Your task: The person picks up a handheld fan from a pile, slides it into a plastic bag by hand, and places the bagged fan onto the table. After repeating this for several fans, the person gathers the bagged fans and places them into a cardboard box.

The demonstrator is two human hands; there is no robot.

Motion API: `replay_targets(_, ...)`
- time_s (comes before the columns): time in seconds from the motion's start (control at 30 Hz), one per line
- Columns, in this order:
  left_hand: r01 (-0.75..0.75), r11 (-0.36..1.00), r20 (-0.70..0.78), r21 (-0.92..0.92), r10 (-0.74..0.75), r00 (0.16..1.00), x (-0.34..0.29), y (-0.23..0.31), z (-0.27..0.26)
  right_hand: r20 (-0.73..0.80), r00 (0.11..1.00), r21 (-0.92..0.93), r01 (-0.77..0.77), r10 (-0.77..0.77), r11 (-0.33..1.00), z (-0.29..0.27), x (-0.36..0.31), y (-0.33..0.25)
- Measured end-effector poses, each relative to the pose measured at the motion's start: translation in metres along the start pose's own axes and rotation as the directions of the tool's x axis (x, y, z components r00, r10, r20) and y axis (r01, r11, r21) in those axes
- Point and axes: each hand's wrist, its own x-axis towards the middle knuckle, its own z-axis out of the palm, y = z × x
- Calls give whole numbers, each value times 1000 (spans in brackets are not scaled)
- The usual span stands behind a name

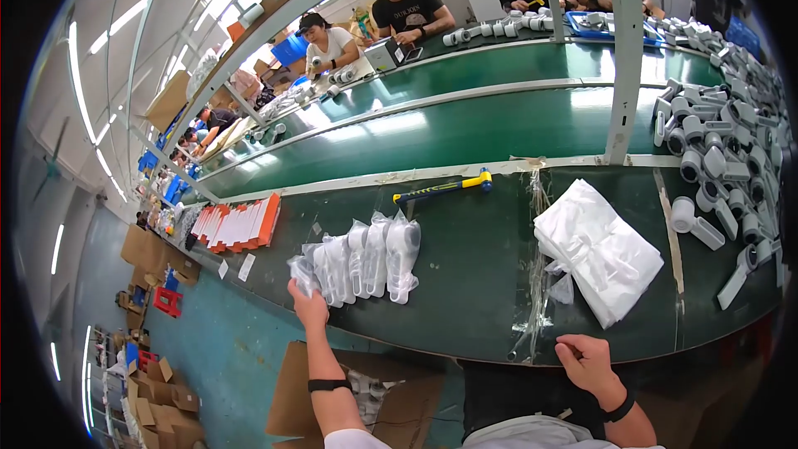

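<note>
My left hand (309,306) is closed on the near end of a bagged grey-white device (304,274) at the left end of a row. Beside it, several more bagged devices (376,256) lie side by side on the dark green table, each in a clear plastic bag. My right hand (587,363) is loosely curled over the table's front edge, with nothing visible in it. Just beyond that hand lies a stack of white plastic bags (600,254). A yellow-and-dark-blue tool (443,188), long-handled, rests behind the row.
Loose grey-white devices (713,162) are heaped at the right. Orange-and-white flat boxes (241,224) stand at the left. An open carton (295,403) is below the front edge. A metal post (622,75) rises before the green conveyor (499,129); other people work beyond it.
</note>
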Motion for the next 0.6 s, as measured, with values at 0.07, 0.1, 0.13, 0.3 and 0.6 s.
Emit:
replay_targets(0.07, 37, 994, 146, 104, -53, 988, 3, 12, 3, -11, 1000, -20, 17, -17, 1000, 1, -2, 0)
replay_targets(0.1, -22, 998, 119, 66, 14, 993, 5, 7, 8, -25, 999, -35, 29, -30, 999, 1, -1, -1)
replay_targets(0.13, -20, 997, 123, 68, 12, 992, 8, 5, 7, -39, 998, -49, 41, -43, 998, 0, -1, -1)
replay_targets(0.3, -267, 960, 110, 88, 257, 960, 18, -4, 15, -33, 998, -60, 50, -52, 997, 5, -1, -1)
replay_targets(0.6, -165, 897, 384, 409, -5, 923, 3, 31, 16, -67, 994, -128, 72, -81, 989, 6, -4, -1)
